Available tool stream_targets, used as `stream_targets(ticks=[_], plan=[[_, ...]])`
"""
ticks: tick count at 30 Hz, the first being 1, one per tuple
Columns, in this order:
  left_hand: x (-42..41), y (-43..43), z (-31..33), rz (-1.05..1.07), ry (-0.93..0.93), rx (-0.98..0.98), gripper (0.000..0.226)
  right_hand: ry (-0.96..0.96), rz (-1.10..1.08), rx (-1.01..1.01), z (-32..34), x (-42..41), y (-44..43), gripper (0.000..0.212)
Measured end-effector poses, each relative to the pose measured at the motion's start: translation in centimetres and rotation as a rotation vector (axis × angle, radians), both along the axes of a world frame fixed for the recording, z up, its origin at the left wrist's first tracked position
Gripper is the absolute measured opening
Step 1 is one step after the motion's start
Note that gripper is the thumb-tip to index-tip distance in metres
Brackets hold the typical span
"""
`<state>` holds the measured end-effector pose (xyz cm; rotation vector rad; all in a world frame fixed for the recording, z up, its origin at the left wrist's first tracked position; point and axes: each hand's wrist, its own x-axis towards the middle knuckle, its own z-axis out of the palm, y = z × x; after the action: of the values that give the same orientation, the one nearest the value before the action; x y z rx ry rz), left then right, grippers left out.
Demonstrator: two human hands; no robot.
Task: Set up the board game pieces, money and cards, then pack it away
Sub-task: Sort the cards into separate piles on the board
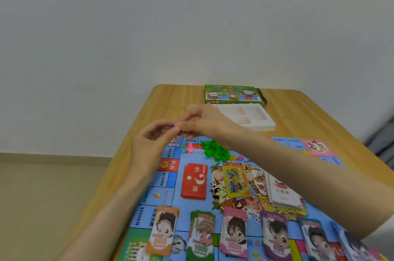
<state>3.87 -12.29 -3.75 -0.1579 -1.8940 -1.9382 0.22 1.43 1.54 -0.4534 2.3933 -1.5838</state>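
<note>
1. We count six stacks of money (pixel 163 233) in a row at 6 o'clock on the one board (pixel 149 213).
2. Three sets of cards: red deck (pixel 194 180), yellow deck (pixel 235 180), white deck (pixel 283 192).
3. Three pawns: teal pawn (pixel 183 147) and pink pawn (pixel 190 147) at 11 o'clock, and the purple pawn (pixel 171 126) pinched where our left hand (pixel 153 143) meets our right hand (pixel 204 122).
4. One heap of green houses (pixel 215 149), too jumbled to count.
5. One box (pixel 232 94) and one tray (pixel 249 117) at 12 o'clock.
</note>
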Motion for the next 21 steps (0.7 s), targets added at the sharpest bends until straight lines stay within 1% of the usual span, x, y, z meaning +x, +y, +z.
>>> stream_targets(ticks=[3,5,7,9,12,14,16,18,21], plan=[[0.1,-0.2,0.1,-0.021,-0.069,0.019,0.007,-0.043,0.019,-0.013,0.0,-0.1,0.3,0.008],[-0.2,-0.6,0.0,-0.042,-0.106,-0.044,0.006,-0.035,-0.018,-0.018,0.1,-0.5,0.8,0.015],[-0.6,-0.9,-0.5,-0.085,-0.145,-0.225,0.006,-0.028,-0.095,-0.069,0.5,-1.1,1.5,0.022],[-1.0,-1.0,-1.3,-0.138,-0.183,-0.424,0.010,-0.024,-0.152,-0.119,0.9,-1.6,2.4,0.020],[-1.3,-0.8,-2.3,-0.196,-0.230,-0.609,0.020,-0.010,-0.204,-0.146,1.4,-2.4,3.8,0.016],[-1.5,-0.8,-2.6,-0.197,-0.237,-0.667,0.021,-0.001,-0.252,-0.173,1.6,-3.0,4.7,0.014],[-1.6,-0.9,-2.7,-0.197,-0.233,-0.698,0.015,0.000,-0.319,-0.198,1.7,-3.6,5.5,0.012],[-1.5,-0.9,-2.7,-0.186,-0.229,-0.703,0.012,0.007,-0.381,-0.179,1.5,-4.3,6.1,0.011],[-1.5,-1.1,-2.7,-0.155,-0.220,-0.709,0.014,0.029,-0.441,-0.125,0.5,-5.3,6.8,0.015]])
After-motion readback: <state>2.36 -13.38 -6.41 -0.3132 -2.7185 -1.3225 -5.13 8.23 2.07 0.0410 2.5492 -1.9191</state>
